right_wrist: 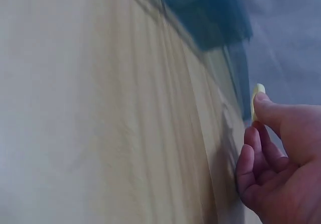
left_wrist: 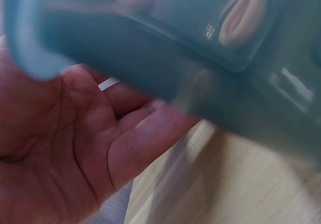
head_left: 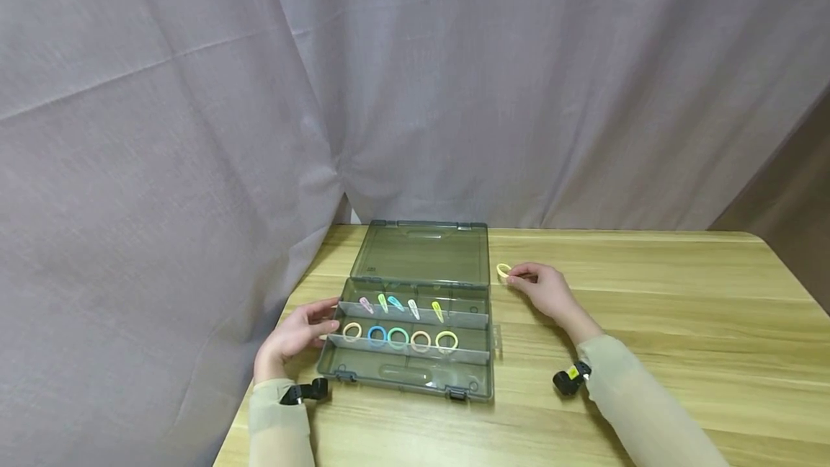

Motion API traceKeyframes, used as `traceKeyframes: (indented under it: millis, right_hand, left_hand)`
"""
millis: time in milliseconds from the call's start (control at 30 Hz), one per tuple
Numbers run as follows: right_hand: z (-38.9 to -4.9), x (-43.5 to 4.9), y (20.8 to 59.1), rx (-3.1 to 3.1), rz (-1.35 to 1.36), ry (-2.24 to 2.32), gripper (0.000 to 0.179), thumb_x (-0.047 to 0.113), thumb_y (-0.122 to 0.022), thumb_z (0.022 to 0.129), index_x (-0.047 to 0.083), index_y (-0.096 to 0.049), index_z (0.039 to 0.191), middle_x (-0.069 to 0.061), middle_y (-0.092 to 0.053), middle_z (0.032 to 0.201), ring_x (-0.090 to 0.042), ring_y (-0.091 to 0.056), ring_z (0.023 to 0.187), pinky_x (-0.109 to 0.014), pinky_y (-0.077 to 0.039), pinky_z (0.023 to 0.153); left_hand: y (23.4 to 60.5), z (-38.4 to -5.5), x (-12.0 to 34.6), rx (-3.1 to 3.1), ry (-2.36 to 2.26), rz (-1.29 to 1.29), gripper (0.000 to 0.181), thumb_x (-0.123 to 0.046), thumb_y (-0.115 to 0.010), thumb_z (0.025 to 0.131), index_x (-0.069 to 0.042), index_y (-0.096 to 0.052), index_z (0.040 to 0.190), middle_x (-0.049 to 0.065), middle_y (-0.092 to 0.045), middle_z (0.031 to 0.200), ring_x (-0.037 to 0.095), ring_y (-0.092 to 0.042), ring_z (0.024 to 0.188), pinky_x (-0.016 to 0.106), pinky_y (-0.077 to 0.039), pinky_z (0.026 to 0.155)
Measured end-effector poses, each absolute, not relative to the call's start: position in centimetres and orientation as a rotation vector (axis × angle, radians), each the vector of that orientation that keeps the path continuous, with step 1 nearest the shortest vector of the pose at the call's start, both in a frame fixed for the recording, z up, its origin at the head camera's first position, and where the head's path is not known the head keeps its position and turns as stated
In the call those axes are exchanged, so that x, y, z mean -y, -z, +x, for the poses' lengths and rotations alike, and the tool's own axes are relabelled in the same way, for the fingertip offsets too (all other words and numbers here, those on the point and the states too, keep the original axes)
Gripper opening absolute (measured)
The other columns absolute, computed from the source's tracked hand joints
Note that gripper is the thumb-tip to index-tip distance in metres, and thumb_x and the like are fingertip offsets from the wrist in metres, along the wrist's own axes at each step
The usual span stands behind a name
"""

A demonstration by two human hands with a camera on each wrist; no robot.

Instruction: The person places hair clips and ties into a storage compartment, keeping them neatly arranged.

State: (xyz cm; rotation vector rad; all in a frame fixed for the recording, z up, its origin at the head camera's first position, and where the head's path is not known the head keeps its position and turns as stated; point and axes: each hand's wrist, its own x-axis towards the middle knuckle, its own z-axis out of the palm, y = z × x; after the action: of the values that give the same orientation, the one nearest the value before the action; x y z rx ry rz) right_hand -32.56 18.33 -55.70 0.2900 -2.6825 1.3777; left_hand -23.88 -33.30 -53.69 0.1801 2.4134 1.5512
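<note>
My right hand (head_left: 547, 292) pinches a pale yellow hair tie (head_left: 500, 272) between thumb and fingers, to the right of a translucent grey-green organizer box (head_left: 447, 373). In the right wrist view the same hair tie (right_wrist: 258, 89) is seen edge-on above the curled lower fingers. My left hand (head_left: 295, 335) rests against the box's left side, thumb straight along the wall in the left wrist view. Inside the box, several snap hair clips (head_left: 395, 303) lie in a row along the rear divider. Peach, blue, green and yellow hair ties (head_left: 446, 349) line the middle section.
The box's lid (head_left: 428, 254) lies folded back behind it, toward the grey curtain (head_left: 454, 107). A latch flap (head_left: 497, 339) sticks out on the box's right side. Wood-grain table (head_left: 655, 323) extends to the right. Each wrist wears a small black camera (head_left: 570, 378).
</note>
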Motion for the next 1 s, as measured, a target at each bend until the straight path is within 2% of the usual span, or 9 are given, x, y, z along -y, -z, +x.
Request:
traceKeyframes:
  millis: [133, 300, 400, 533, 767, 1000]
  right_hand:
    - [-31.0, -17.5, 55.2, 2.654, 0.377, -1.480, 0.015, 0.016, -0.078, 0.101, 0.003, -0.078, 0.108, -0.009, -0.075, 0.098, -0.016, -0.066, 0.083, -0.027, -0.053, 0.073]
    - [-29.1, -16.6, 54.1, 2.635, 0.457, -1.613, 0.015, 0.014, -0.079, 0.099, 0.004, -0.078, 0.111, -0.014, -0.074, 0.096, -0.022, -0.064, 0.072, -0.029, -0.053, 0.055]
    - [-28.0, -16.2, 53.4, 2.640, 0.520, -1.563, 0.014, 0.016, -0.080, 0.098, 0.008, -0.079, 0.110, -0.011, -0.074, 0.102, -0.023, -0.066, 0.079, -0.030, -0.056, 0.061]
    - [-26.7, -15.8, 52.7, 2.652, 0.643, -1.424, 0.009, 0.018, -0.083, 0.096, 0.018, -0.080, 0.104, 0.001, -0.074, 0.108, -0.016, -0.067, 0.090, -0.032, -0.057, 0.079]
    - [-25.2, -15.6, 52.2, 2.684, 0.949, -1.259, 0.009, 0.017, -0.083, 0.096, 0.025, -0.079, 0.099, 0.008, -0.072, 0.106, -0.009, -0.064, 0.087, -0.030, -0.056, 0.075]
    - [-24.3, -15.1, 51.7, 2.677, 1.093, -1.045, 0.012, 0.017, -0.085, 0.094, 0.027, -0.079, 0.097, 0.012, -0.072, 0.106, -0.010, -0.067, 0.096, -0.039, -0.059, 0.085]
  left_hand:
    - [53.5, -24.0, 33.3, -2.426, -1.543, 0.184, 0.065, -0.018, -0.072, 0.104, 0.002, -0.045, 0.160, 0.027, -0.053, 0.154, 0.038, -0.055, 0.134, 0.041, -0.061, 0.085]
    - [53.5, -23.9, 33.3, -2.416, -1.558, 0.183, 0.065, -0.016, -0.072, 0.104, 0.003, -0.045, 0.160, 0.029, -0.053, 0.153, 0.038, -0.056, 0.134, 0.042, -0.061, 0.086]
    - [53.6, -23.8, 33.2, -2.412, -1.561, 0.176, 0.065, -0.016, -0.072, 0.104, 0.003, -0.045, 0.160, 0.029, -0.054, 0.152, 0.037, -0.056, 0.132, 0.042, -0.061, 0.086]
    - [53.6, -23.8, 33.2, -2.412, -1.562, 0.167, 0.064, -0.015, -0.072, 0.104, 0.003, -0.045, 0.160, 0.028, -0.055, 0.152, 0.037, -0.057, 0.132, 0.041, -0.061, 0.085]
    - [53.7, -24.0, 33.2, -2.414, -1.564, 0.175, 0.065, -0.016, -0.073, 0.103, 0.003, -0.046, 0.159, 0.029, -0.055, 0.150, 0.037, -0.058, 0.130, 0.042, -0.062, 0.085]
    - [53.8, -23.9, 33.2, -2.411, -1.566, 0.168, 0.064, -0.014, -0.072, 0.104, 0.004, -0.046, 0.159, 0.030, -0.056, 0.149, 0.036, -0.060, 0.128, 0.042, -0.062, 0.085]
